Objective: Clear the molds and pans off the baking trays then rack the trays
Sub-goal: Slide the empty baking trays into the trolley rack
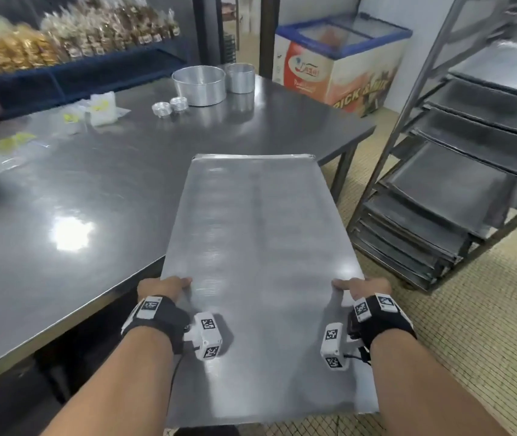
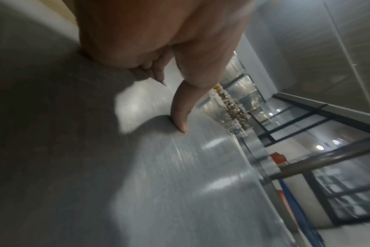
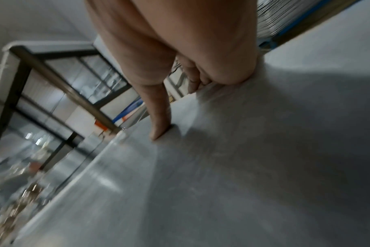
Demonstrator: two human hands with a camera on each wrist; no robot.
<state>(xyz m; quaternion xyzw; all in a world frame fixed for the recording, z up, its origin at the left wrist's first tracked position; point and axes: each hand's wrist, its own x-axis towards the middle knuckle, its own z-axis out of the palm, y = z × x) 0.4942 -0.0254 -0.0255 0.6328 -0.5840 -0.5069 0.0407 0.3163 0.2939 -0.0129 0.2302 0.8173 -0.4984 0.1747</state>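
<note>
holding a bare baking tray [image 1: 250, 247] over the table [image 1: 77, 184] corner, left hand [image 1: 164, 286] and right hand [image 1: 362, 286] clamped on its side edges. round pans [image 1: 199, 84] far back, rack [image 1: 458, 171] at right, open floor [image 1: 471, 341] between.

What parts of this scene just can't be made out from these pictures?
- Head view: fingers under the large flat metal baking tray, hidden by it.
- Head view: the metal tray rack, its top cut off by the edge.
- Both wrist views: background blurred by motion.
</note>
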